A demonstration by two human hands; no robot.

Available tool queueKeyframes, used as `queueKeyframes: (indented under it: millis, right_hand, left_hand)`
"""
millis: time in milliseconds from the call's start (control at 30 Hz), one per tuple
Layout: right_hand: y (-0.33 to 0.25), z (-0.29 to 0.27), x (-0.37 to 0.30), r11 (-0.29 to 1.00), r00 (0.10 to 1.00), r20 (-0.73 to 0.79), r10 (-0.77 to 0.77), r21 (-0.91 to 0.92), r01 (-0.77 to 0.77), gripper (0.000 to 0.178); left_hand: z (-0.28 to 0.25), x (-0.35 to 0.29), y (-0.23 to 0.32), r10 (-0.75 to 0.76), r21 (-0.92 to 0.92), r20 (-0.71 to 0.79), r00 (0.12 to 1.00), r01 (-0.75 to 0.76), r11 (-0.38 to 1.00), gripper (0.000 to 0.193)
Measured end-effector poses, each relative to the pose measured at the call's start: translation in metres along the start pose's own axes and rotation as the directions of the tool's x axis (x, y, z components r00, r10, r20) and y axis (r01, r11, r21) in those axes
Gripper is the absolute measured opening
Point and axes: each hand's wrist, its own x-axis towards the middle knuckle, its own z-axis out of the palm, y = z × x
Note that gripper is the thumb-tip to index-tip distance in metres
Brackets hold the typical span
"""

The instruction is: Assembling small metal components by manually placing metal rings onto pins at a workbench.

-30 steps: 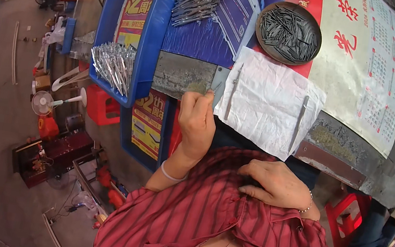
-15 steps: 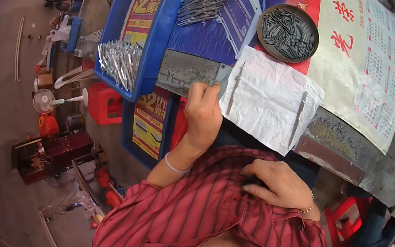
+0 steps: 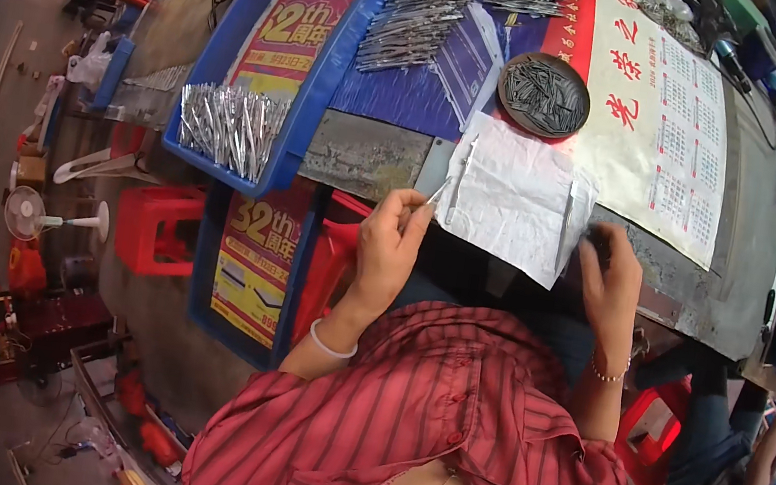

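A thin metal strip is pinched between the thumb and fingertips of the left hand, which is raised at the near edge of the bench. The strip's free end is pointed up and to the right, toward the left edge of a crumpled white sheet of paper spread on the bench. A second slim metal strip is laid on that sheet, just beside the held one, and a third is seen near the sheet's right edge.

The right hand is placed at the lower right corner of the paper, its fingers curled down on the edge of the bench; whether anything is gripped in it cannot be told.

Beyond the paper a round dark dish filled with small metal pieces is set on a red and white calendar sheet. To the left, a blue tray is seen holding a heap of shiny metal strips, and more strips are spread further back. A red plastic stool is stood on the floor below.
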Motion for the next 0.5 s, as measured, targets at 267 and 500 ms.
queueKeyframes:
  millis: [267, 500]
  right_hand:
    - [-0.004, 0.015, 0.007, 0.994, 0.999, -0.036, 0.015, -0.107, -0.019, 0.019]
    - [-0.004, 0.024, 0.002, 0.982, 0.995, -0.088, -0.056, -0.183, 0.039, 0.015]
  left_hand:
    - [0.004, 0.011, -0.003, 0.122, 0.303, 0.015, 0.992, -0.120, 0.945, 0.027]
    - [0.004, 0.012, 0.015, 0.047, 0.605, 0.165, 0.985, -0.139, 0.784, 0.024]
